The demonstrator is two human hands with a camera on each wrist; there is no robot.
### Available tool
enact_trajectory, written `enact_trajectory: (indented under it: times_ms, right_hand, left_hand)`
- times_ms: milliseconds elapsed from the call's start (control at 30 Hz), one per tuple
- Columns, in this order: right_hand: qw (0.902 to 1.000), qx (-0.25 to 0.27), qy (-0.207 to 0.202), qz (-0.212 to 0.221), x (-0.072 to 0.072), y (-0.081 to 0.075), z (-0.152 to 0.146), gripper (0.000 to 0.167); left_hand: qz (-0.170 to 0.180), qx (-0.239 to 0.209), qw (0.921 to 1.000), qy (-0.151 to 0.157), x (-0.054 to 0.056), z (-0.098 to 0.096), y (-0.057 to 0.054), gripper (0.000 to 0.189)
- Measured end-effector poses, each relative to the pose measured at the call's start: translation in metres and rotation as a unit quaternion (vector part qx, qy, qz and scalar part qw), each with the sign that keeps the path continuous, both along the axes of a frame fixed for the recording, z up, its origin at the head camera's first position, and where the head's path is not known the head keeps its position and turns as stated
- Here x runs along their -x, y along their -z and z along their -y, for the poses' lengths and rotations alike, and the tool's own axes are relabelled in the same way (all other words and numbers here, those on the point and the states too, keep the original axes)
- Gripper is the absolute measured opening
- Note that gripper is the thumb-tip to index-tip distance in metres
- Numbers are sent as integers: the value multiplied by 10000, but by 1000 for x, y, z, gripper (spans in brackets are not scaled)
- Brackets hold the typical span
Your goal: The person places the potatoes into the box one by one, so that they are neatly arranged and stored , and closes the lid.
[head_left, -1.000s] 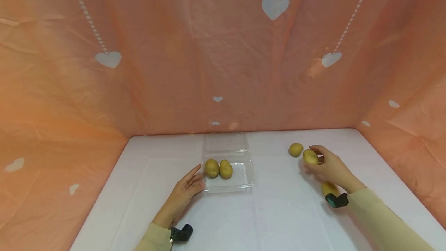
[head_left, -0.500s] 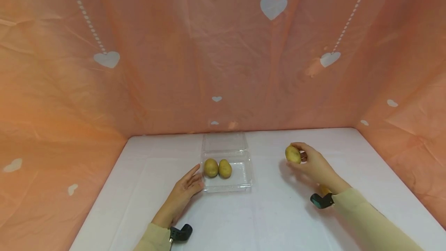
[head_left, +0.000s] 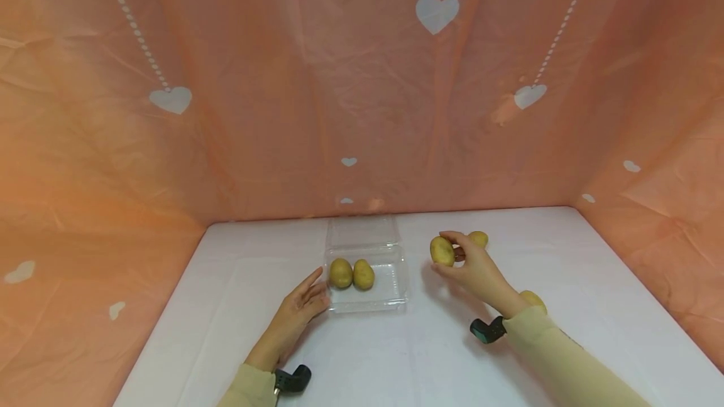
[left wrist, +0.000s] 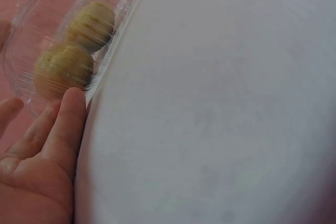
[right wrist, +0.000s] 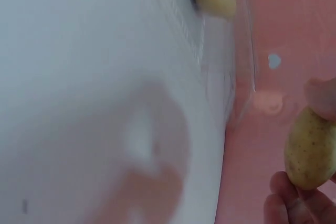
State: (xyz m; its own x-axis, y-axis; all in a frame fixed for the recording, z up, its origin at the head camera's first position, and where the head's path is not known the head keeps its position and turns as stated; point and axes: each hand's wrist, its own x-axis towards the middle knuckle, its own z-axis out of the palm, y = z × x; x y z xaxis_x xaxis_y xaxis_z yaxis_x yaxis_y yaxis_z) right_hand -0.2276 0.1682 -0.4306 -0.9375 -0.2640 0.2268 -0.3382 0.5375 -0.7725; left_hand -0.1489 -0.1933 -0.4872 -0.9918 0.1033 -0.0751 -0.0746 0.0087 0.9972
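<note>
My right hand (head_left: 475,272) grips a yellow potato (head_left: 442,251) between thumb and fingers, held above the table to the right of a clear plastic clamshell box (head_left: 390,304). In the right wrist view the speckled skin of that potato (right wrist: 310,150) shows between the fingertips. Two potatoes lie side by side in the box's left part, a rounder potato (head_left: 341,273) and a slimmer potato (head_left: 364,274). At the box's left side is my left hand (head_left: 294,313), its fingers fairly straight and touching the wall, as the left wrist view shows with its fingertips (left wrist: 73,100).
The box's lid (head_left: 363,231) lies open toward the back. One loose potato (head_left: 479,238) lies behind my right hand, another potato (head_left: 533,299) beyond the right forearm, partly hidden. An orange cloth (head_left: 373,112) with hearts hangs behind and beside the white table (head_left: 237,281).
My right hand has moved left with the potato, from near the loose potatoes toward the box. My left hand has stayed at the box's side.
</note>
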Motion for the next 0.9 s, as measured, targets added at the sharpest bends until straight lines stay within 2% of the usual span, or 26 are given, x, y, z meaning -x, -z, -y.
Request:
enact_trajectory:
  times_ms: [267,633,900]
  right_hand:
    - [9993,308,-136,-174,0,4,29,66]
    - [9982,576,-173,-83,-2,6,60,69]
    - [9979,610,-231,-56,-5,16,82,70]
  left_hand:
    - [36,36,10000,-16,0,0,-1,68]
    - [41,-20,10000,4,1,0,0,67]
    - [61,-49,10000,-22,0,0,0,69]
